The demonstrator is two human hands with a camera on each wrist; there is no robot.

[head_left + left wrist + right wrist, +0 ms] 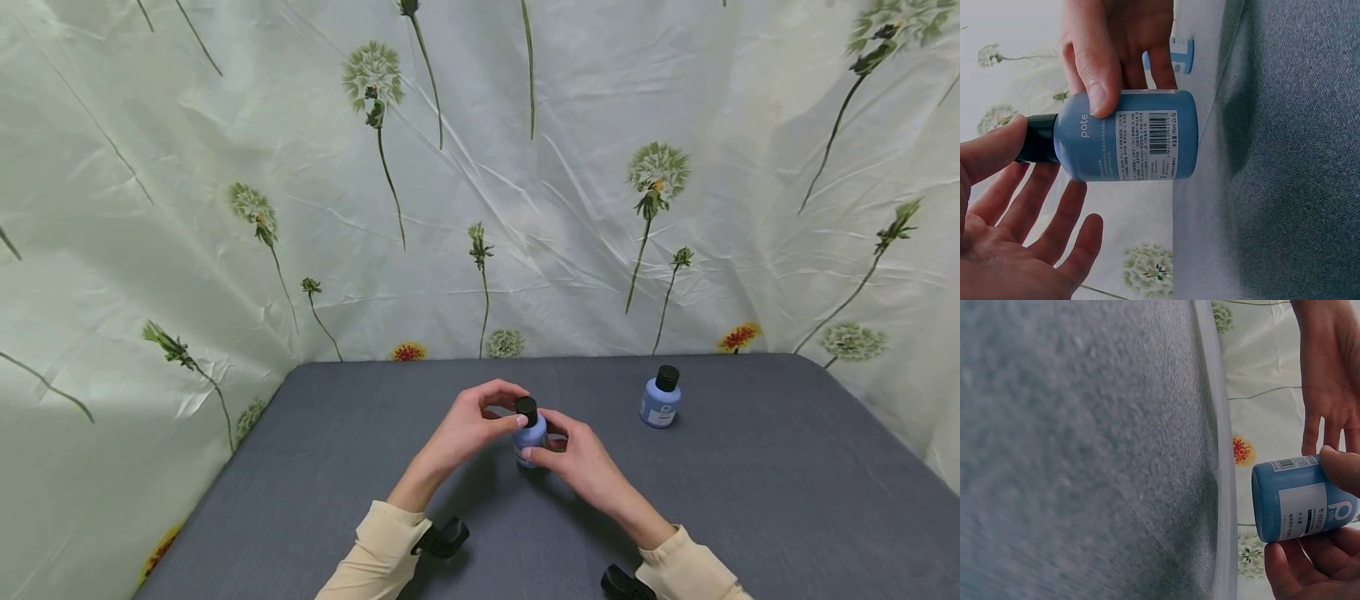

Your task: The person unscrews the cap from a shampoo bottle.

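Note:
A small blue bottle (1129, 140) with a black cap (1040, 137) is held between both hands, upright and close over the grey table. My left hand (480, 419) pinches the cap between thumb and fingers, its lower fingers spread loosely in the left wrist view. Around the bottle's body my right hand (582, 462) grips with the thumb in front and fingers behind. A label with a barcode faces the left wrist camera; a pale label (1304, 511) shows in the right wrist view.
A second blue bottle (661, 398) with a black cap stands upright toward the back right of the grey table (360, 442). Behind the table's far edge hangs a pale curtain (465, 183) printed with dandelions. Dark wrist straps sit at both cuffs.

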